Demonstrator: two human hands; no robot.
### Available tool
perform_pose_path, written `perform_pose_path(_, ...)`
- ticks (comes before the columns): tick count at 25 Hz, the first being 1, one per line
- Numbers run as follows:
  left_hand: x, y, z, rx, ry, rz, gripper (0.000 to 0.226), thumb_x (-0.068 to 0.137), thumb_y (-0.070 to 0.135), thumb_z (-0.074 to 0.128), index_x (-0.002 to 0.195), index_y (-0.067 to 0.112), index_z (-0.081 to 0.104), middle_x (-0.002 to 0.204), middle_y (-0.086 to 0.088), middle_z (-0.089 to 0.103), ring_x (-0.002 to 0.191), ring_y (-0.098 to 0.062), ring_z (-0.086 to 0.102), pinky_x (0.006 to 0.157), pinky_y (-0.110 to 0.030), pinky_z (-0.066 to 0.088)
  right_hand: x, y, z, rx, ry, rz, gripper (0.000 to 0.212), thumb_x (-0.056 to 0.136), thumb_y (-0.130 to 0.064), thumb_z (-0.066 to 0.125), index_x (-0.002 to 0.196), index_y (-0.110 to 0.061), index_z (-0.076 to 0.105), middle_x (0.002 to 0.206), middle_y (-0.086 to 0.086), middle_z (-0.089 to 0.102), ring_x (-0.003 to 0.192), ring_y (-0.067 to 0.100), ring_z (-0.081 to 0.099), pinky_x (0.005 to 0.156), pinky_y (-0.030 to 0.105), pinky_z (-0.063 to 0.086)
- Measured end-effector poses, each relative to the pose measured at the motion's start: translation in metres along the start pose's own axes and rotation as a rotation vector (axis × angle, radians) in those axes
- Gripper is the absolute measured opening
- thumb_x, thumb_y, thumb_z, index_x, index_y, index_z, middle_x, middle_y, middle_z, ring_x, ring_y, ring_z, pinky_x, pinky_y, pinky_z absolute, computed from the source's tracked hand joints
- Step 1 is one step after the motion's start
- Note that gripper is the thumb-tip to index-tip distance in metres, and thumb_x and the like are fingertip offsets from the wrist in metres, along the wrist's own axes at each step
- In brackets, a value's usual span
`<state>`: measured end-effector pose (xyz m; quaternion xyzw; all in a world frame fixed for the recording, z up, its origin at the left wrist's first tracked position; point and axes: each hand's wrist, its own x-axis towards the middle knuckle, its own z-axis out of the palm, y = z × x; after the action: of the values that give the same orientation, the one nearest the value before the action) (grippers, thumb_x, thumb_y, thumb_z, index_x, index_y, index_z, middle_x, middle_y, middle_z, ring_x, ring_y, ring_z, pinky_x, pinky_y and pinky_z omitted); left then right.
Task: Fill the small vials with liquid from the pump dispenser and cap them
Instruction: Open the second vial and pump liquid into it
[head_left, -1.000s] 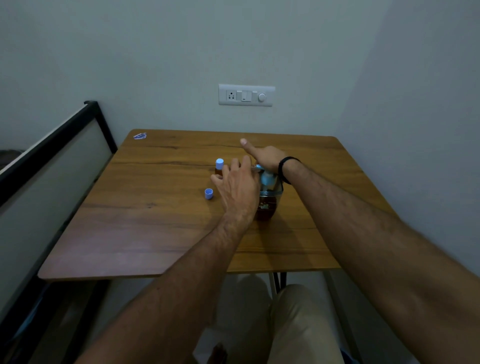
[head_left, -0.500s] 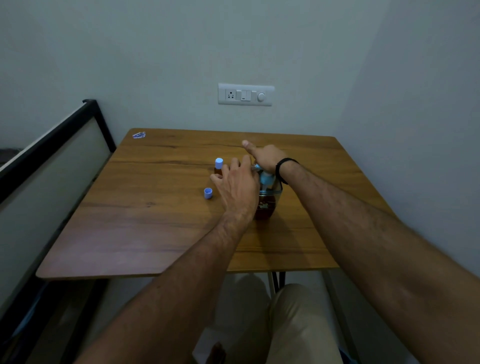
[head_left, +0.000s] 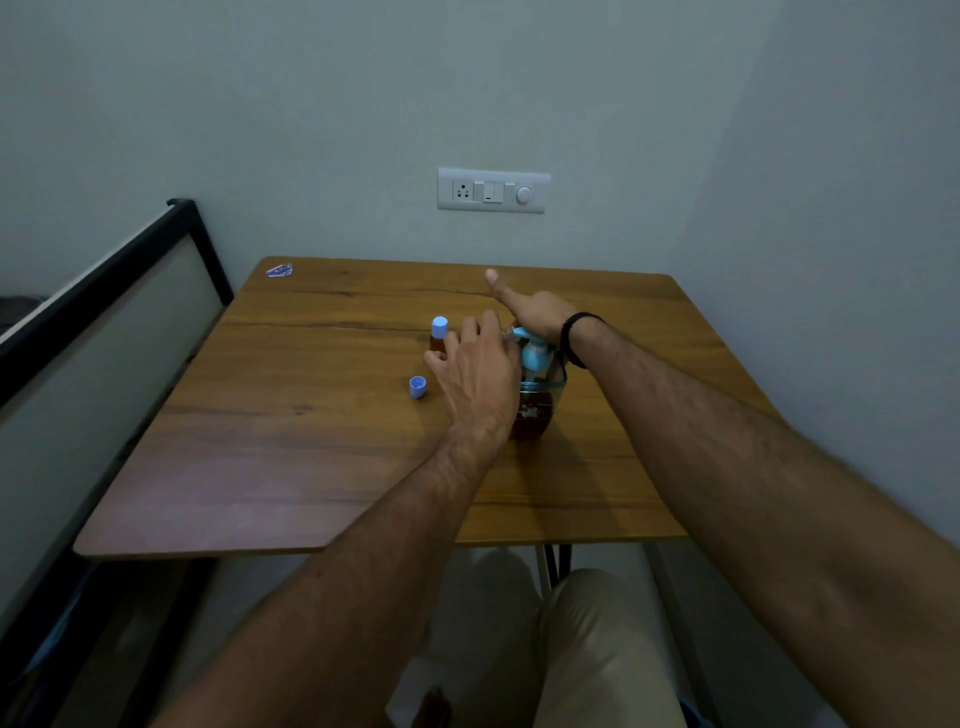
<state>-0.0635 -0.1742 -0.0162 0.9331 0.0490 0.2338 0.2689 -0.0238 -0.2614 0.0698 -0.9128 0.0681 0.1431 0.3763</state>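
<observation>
Little has changed: the right hand stays flat on the pump dispenser, thumb out; the left hand hides its fingers, grip unclear; filling continues.

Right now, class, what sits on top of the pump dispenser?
The right hand presses on the pump dispenser. The left hand covers its spout, so any vial there is hidden.

No readable text anywhere. Small white print on front of pump bottle, too blurred to make out. Blue-and-white sticker or wrapper at far left corner of table, pattern only, nothing legible. Wall switch plate with socket, switch and round knob, no lettering discernible. Capped vial and loose cap: plain, no markings visible.
</observation>
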Motion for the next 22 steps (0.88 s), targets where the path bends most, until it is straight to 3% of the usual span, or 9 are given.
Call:
perform_pose_path(3, 0.0, 0.0, 0.0, 0.002, 0.01, 0.005, 0.019, 0.103, 0.037, 0.043, 0.107, 0.022, 0.054, 0.097, 0.003, 0.053, 0.091, -0.016, 0.048, 0.089, -0.043, 0.04, -0.001, 0.0, 0.0, 0.029, -0.016, 0.001, 0.103, 0.084, -0.09, 0.029, 0.147, -0.012, 0.05, 0.142, 0.012, 0.056, 0.116, 0.03, 0.057, 0.1, 0.044, 0.046)
perform_pose_path(7, 0.0, 0.0, 0.001, -0.016, 0.01, -0.005, 0.015, 0.102, 0.034, 0.047, 0.105, 0.022, 0.055, 0.096, 0.004, 0.053, 0.092, -0.017, 0.048, 0.088, -0.042, 0.04, 0.009, 0.003, 0.006, -0.048, 0.091, -0.035, 0.084, 0.092, -0.082, 0.032, 0.119, -0.011, 0.069, 0.127, 0.012, 0.066, 0.101, 0.026, 0.06, 0.084, 0.037, 0.045)
perform_pose_path(11, 0.0, -0.001, 0.001, -0.013, 0.009, 0.003, 0.017, 0.102, 0.038, 0.047, 0.106, 0.023, 0.054, 0.097, 0.004, 0.052, 0.092, -0.015, 0.046, 0.089, -0.042, 0.04, 0.001, -0.001, -0.003, 0.04, -0.047, 0.03, 0.106, 0.08, -0.093, 0.031, 0.148, -0.014, 0.049, 0.141, 0.011, 0.055, 0.114, 0.03, 0.058, 0.099, 0.047, 0.047)
perform_pose_path(13, 0.0, -0.002, 0.002, -0.008, 0.003, 0.004, 0.017, 0.102, 0.038, 0.048, 0.107, 0.023, 0.055, 0.098, 0.005, 0.052, 0.092, -0.015, 0.045, 0.089, -0.041, 0.039, 0.004, 0.001, 0.0, 0.043, -0.028, -0.001, 0.102, 0.084, -0.09, 0.031, 0.147, -0.013, 0.05, 0.143, 0.012, 0.055, 0.118, 0.03, 0.057, 0.101, 0.046, 0.046)
perform_pose_path(17, 0.001, -0.001, 0.001, -0.013, -0.006, -0.003, 0.016, 0.101, 0.036, 0.049, 0.108, 0.023, 0.055, 0.099, 0.004, 0.052, 0.093, -0.014, 0.042, 0.087, -0.039, 0.035, 0.009, 0.002, 0.004, -0.045, 0.056, -0.033, 0.086, 0.092, -0.08, 0.036, 0.134, -0.01, 0.063, 0.133, 0.011, 0.063, 0.104, 0.026, 0.059, 0.084, 0.036, 0.044)
perform_pose_path(20, 0.0, -0.001, 0.001, -0.015, 0.008, -0.002, 0.017, 0.102, 0.037, 0.048, 0.107, 0.023, 0.055, 0.097, 0.005, 0.051, 0.091, -0.014, 0.044, 0.088, -0.041, 0.038, 0.002, -0.001, -0.006, 0.05, -0.105, 0.039, 0.109, 0.075, -0.095, 0.038, 0.15, -0.016, 0.047, 0.145, 0.01, 0.052, 0.12, 0.032, 0.057, 0.099, 0.048, 0.047)
perform_pose_path(22, 0.001, -0.001, 0.002, -0.01, 0.01, -0.003, 0.016, 0.102, 0.037, 0.048, 0.107, 0.023, 0.055, 0.096, 0.004, 0.052, 0.092, -0.016, 0.046, 0.086, -0.04, 0.036, 0.003, 0.002, -0.004, 0.092, -0.095, 0.019, 0.108, 0.076, -0.094, 0.039, 0.149, -0.015, 0.048, 0.145, 0.01, 0.053, 0.118, 0.029, 0.057, 0.102, 0.046, 0.046)
